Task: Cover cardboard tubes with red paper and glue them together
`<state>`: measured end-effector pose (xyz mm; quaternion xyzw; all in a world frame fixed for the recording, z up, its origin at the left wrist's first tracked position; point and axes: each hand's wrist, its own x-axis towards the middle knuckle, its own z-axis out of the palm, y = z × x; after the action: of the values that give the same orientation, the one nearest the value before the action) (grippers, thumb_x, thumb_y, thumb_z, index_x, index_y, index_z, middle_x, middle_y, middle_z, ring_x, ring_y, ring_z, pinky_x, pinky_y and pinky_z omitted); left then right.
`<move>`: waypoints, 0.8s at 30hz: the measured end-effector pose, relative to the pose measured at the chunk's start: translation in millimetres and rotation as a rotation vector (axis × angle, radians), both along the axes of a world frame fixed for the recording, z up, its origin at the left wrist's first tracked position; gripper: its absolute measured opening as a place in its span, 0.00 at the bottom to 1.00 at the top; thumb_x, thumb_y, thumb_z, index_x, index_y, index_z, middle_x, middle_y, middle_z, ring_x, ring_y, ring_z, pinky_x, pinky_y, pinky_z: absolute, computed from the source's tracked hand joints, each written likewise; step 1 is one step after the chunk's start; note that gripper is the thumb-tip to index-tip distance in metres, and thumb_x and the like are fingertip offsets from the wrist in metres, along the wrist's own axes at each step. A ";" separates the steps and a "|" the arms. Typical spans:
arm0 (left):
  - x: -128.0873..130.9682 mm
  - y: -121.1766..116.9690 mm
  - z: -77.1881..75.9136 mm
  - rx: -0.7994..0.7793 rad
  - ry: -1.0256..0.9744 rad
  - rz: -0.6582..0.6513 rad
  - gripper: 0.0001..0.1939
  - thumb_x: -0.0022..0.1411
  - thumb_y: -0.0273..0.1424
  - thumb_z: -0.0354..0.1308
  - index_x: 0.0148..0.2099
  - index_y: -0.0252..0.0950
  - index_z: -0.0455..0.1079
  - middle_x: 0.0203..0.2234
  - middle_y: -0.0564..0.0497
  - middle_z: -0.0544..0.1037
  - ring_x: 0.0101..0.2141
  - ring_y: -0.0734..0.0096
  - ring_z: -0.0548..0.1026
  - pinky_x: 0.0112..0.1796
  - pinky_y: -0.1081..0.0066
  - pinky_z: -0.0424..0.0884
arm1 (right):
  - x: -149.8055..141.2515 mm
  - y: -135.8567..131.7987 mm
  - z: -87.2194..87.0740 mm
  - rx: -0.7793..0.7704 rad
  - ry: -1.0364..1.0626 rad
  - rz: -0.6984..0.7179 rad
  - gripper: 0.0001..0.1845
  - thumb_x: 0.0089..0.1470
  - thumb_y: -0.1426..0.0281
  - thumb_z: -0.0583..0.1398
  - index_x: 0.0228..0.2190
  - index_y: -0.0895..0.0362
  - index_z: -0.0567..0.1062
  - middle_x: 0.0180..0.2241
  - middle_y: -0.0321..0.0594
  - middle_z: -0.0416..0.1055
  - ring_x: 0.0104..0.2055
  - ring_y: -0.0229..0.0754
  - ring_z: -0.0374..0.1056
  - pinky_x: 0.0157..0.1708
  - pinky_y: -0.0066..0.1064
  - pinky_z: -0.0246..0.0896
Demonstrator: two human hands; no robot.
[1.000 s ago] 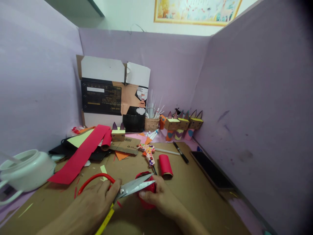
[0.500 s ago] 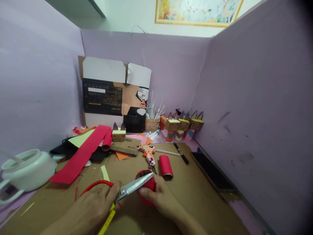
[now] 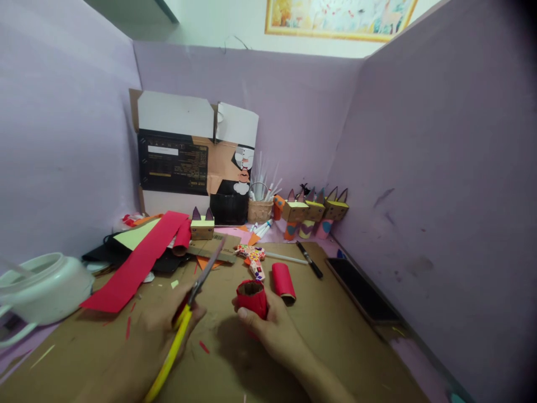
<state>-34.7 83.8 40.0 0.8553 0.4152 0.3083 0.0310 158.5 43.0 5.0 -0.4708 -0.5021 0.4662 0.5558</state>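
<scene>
My left hand (image 3: 168,330), somewhat blurred, grips a pair of scissors (image 3: 205,274) with a yellow handle; the blades point up and away. My right hand (image 3: 277,330) is wrapped round a red paper-covered cardboard tube (image 3: 254,296), whose brown open end faces up with a crumpled rim. The scissors and the held tube are apart. Just beyond my right hand a second red tube (image 3: 284,281) lies on the brown cardboard mat (image 3: 335,347). A patterned glue gun (image 3: 253,260) lies behind the held tube.
On the left stand a white pot (image 3: 46,285) and a long red paper strip (image 3: 134,268) over black sheets. A small box with ears (image 3: 202,225) sits behind. A black marker (image 3: 309,260), a dark tablet-like slab (image 3: 363,288) and several eared cardboard figures (image 3: 295,212) are at the right.
The scissors have left the tube's rim, moving left and turning so their blades point upward. The right hand still holds the tube, now tipped slightly differently.
</scene>
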 end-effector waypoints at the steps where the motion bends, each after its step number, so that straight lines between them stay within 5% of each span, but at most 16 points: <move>1: 7.1 2.4 1.5 -0.036 -0.024 0.012 0.08 0.61 0.33 0.48 0.42 0.38 0.63 0.23 0.56 0.77 0.22 0.73 0.76 0.22 0.78 0.71 | -0.2 0.3 -2.7 0.018 -0.038 -0.018 0.11 0.46 0.69 0.62 0.35 0.56 0.70 0.33 0.38 0.70 0.36 0.43 0.66 0.37 0.33 0.60; 6: 43.8 -3.0 3.1 -0.179 -0.228 0.015 0.16 0.54 0.36 0.57 0.45 0.39 0.60 0.27 0.56 0.77 0.18 0.75 0.73 0.20 0.77 0.69 | 1.6 -0.9 -12.0 0.164 -0.245 -0.144 0.15 0.51 0.73 0.58 0.43 0.55 0.67 0.41 0.39 0.69 0.44 0.44 0.64 0.45 0.34 0.60; 11: 62.2 -16.9 -3.3 -0.025 -0.311 -0.059 0.13 0.56 0.30 0.57 0.44 0.39 0.61 0.28 0.55 0.76 0.23 0.75 0.74 0.26 0.78 0.71 | 2.9 -11.4 -7.4 0.157 -0.341 -0.086 0.29 0.59 0.70 0.51 0.59 0.52 0.49 0.59 0.43 0.55 0.61 0.44 0.50 0.60 0.40 0.44; 17: 57.3 -12.1 -9.2 0.143 -0.281 -0.057 0.15 0.59 0.30 0.54 0.49 0.38 0.60 0.32 0.51 0.76 0.26 0.72 0.75 0.29 0.74 0.72 | 1.0 -11.3 -17.8 0.178 -0.325 -0.099 0.35 0.55 0.72 0.55 0.61 0.50 0.47 0.64 0.40 0.43 0.66 0.47 0.35 0.63 0.44 0.34; 21: 51.0 -8.6 -7.9 0.085 -0.286 -0.076 0.13 0.59 0.30 0.54 0.47 0.37 0.61 0.28 0.53 0.73 0.20 0.76 0.70 0.22 0.77 0.67 | -0.2 -1.9 -15.5 0.160 -0.212 -0.221 0.39 0.44 0.77 0.60 0.58 0.52 0.57 0.60 0.43 0.55 0.62 0.50 0.48 0.61 0.45 0.41; 24: 42.4 -6.5 -5.3 0.115 -0.278 -0.126 0.11 0.59 0.29 0.53 0.46 0.38 0.62 0.23 0.57 0.70 0.19 0.77 0.68 0.21 0.78 0.65 | -0.8 1.6 -1.6 0.073 -0.144 -0.234 0.28 0.37 0.78 0.63 0.44 0.55 0.70 0.45 0.41 0.68 0.48 0.49 0.63 0.51 0.39 0.58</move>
<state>7.7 77.3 34.6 0.8291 0.3341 0.4445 0.0585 157.6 44.6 3.5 -0.5378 -0.4991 0.3446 0.5855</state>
